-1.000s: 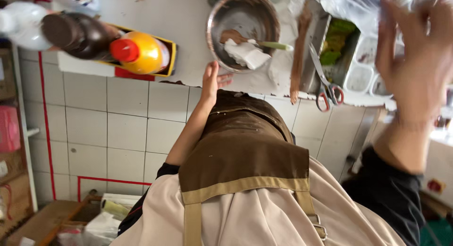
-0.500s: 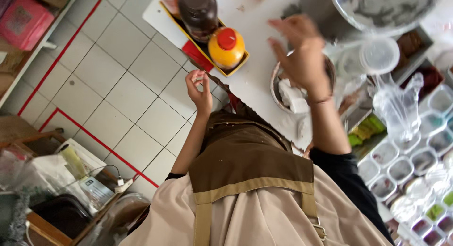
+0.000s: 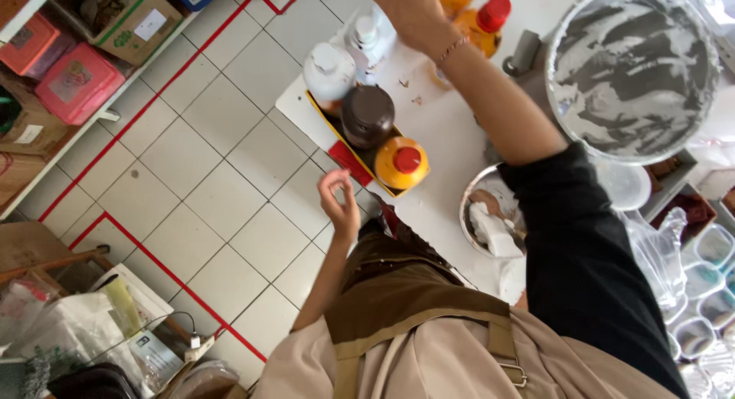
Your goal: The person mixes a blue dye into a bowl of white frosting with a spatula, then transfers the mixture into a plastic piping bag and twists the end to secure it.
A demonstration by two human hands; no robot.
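My right hand point(image 3: 417, 16) reaches far across the white counter point(image 3: 444, 123), its arm in a black sleeve. It hovers over a clear bottle with a white cap point(image 3: 366, 35), beside orange bottles with red caps point(image 3: 490, 16); its fingertips are hidden, so whether it grips anything is unclear. My left hand point(image 3: 341, 204) is raised at the counter's near edge, fingers loosely apart and holding nothing. Just beyond it, a yellow tray point(image 3: 325, 117) holds an orange bottle with a red cap point(image 3: 402, 163), a dark-lidded jar point(image 3: 367, 116) and a white-capped bottle point(image 3: 329, 70).
A large metal basin smeared with white point(image 3: 632, 70) sits at the upper right. A small steel bowl point(image 3: 475, 196) holding white wads is near my apron. Clear tubs point(image 3: 712, 292) line the right edge. Pink boxes point(image 3: 76, 81) and cartons stand on a shelf over the tiled floor.
The view has swung left and closer. My right hand moved from above the steel bowl out to the bottles at the counter's far end. The left hand stayed near the counter edge.
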